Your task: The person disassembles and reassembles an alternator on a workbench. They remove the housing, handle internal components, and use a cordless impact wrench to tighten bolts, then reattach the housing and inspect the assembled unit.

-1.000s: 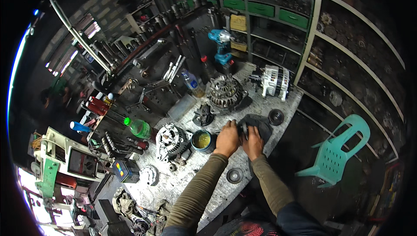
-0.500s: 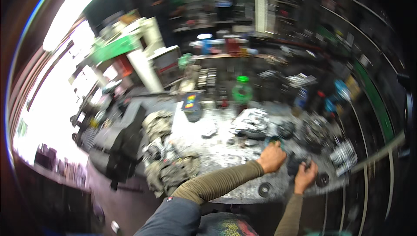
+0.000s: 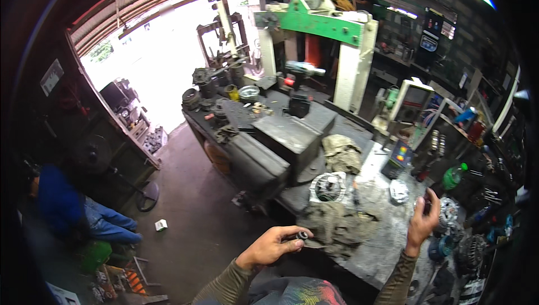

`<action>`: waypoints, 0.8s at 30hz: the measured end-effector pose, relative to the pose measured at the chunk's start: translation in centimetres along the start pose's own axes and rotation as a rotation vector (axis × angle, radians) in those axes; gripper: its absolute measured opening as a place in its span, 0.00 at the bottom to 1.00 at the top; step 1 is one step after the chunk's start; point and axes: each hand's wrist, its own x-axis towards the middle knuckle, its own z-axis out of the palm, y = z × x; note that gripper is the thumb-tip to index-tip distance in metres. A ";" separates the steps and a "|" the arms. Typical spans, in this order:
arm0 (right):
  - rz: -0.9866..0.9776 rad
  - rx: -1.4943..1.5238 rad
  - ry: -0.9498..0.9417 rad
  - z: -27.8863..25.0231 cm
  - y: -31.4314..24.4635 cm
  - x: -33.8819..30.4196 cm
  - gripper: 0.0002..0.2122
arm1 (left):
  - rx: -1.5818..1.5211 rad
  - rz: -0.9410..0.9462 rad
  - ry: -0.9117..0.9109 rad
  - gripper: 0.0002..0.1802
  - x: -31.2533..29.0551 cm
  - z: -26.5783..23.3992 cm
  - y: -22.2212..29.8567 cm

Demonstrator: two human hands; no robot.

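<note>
My left hand [image 3: 272,247] is closed, pinching a small dark ring-ended cylindrical part [image 3: 303,236] between thumb and fingers, in front of the workbench edge. Over the bench's right part, my right hand [image 3: 421,223] is raised with its fingers curled. Something small and dark seems to be between those fingers, but I cannot make it out. Between the hands, a crumpled grey rag [image 3: 335,227] lies along the near bench edge. Behind it sit a round open metal housing [image 3: 328,187] and another rag [image 3: 342,153]. A silver round part [image 3: 399,191] lies beyond my right hand.
A dark metal vise-like block [image 3: 292,139] fills the bench's left part. Behind stands a green-and-white press frame [image 3: 320,24]. A green bottle [image 3: 455,176] and a black box [image 3: 397,160] stand right. At far left, a person in blue [image 3: 62,204] bends beside a fan [image 3: 92,153].
My view has swung left, bringing the doorway and the other person into sight. My hands have moved apart; the left one is now off the bench with the small dark part.
</note>
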 end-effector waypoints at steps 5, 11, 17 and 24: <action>0.128 0.398 -0.282 17.5 -15.0 0.5 0.14 | -0.168 -0.003 0.290 0.18 -8.7 -10.5 1.6; 0.116 0.506 -0.464 35.1 -20.8 6.2 0.13 | -0.149 0.052 0.536 0.18 -10.8 -22.0 3.7; 0.367 -0.340 -0.549 52.6 -15.8 16.3 0.17 | -0.122 0.134 0.678 0.19 -8.5 -36.5 3.9; 0.851 0.033 -0.462 68.4 -9.1 15.6 0.36 | -0.221 -0.035 1.026 0.18 -12.2 -55.8 1.9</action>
